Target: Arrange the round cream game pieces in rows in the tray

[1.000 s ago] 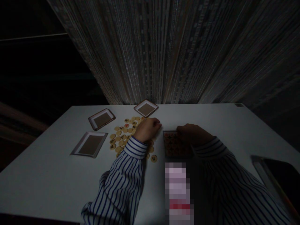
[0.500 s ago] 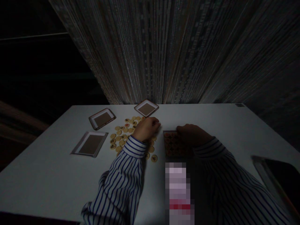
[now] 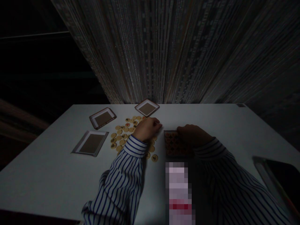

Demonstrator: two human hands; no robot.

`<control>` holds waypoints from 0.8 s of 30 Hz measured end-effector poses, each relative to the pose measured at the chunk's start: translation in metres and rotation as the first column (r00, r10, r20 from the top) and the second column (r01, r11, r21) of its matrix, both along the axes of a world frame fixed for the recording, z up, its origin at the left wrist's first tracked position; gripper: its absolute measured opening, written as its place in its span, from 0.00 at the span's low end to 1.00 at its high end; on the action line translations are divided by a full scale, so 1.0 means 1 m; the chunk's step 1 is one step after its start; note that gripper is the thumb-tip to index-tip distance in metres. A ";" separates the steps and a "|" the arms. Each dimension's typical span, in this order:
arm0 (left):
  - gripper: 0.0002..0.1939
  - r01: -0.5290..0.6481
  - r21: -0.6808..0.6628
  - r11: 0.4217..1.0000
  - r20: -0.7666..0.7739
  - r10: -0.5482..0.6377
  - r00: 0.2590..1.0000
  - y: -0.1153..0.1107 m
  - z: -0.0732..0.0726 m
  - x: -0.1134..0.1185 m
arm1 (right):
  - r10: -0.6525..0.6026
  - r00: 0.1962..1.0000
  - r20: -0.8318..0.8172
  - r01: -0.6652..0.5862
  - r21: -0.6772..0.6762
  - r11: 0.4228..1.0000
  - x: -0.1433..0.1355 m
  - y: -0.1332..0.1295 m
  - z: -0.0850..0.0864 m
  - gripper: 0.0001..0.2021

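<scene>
My left hand [image 3: 147, 128] is over the right side of a loose spread of round xiangqi pieces [image 3: 120, 136]. Its fingers are curled in, thumb near the index finger; anything between them is hidden. To its right stands a shallow square box [image 3: 166, 155] with rows of reddish-marked xiangqi pieces [image 3: 171, 143] inside. My right hand [image 3: 195, 134] covers the box's right part, its fingers curled and the tips at the far rim. Whether they pinch the rim or a piece, I cannot tell. A single piece [image 3: 154, 158] lies near the box's left side.
Three open trays, a near-left one [image 3: 93, 143], a far-left one [image 3: 103, 118] and one at the back [image 3: 147, 107], surround the pieces on the white table [image 3: 47, 175]. A dark object [image 3: 281, 175] sits at the right. Behind hangs a string curtain [image 3: 150, 56]. The light is dim.
The whole view has shifted very slightly. My left hand has moved a touch to the right; my right hand and the box look the same.
</scene>
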State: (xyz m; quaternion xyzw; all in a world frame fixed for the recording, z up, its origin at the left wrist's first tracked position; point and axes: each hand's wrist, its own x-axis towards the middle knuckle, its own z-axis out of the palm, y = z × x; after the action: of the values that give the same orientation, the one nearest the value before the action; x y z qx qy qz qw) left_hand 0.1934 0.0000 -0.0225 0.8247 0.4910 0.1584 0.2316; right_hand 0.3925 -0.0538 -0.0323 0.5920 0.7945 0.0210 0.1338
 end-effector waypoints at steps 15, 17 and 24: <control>0.14 0.006 -0.017 1.000 -0.063 -0.007 0.998 -0.004 0.006 0.000 | -0.032 0.999 -0.009 0.031 -0.048 0.998 -0.002 -0.001 0.004 0.14; 0.14 0.009 -0.017 1.000 -0.074 -0.010 0.997 -0.004 0.005 0.000 | -0.029 1.000 -0.006 0.029 -0.060 0.998 -0.001 -0.001 0.005 0.14; 0.14 0.017 -0.010 1.000 -0.085 -0.018 0.996 -0.003 0.005 -0.001 | -0.049 0.999 -0.020 0.047 -0.083 0.995 0.003 0.000 0.005 0.14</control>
State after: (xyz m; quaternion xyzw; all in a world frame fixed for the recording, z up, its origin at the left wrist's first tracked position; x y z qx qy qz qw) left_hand 0.1924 -0.0033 -0.0175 0.8340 0.4938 0.1189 0.2154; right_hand 0.3953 -0.0537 -0.0273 0.6052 0.7816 -0.0214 0.1497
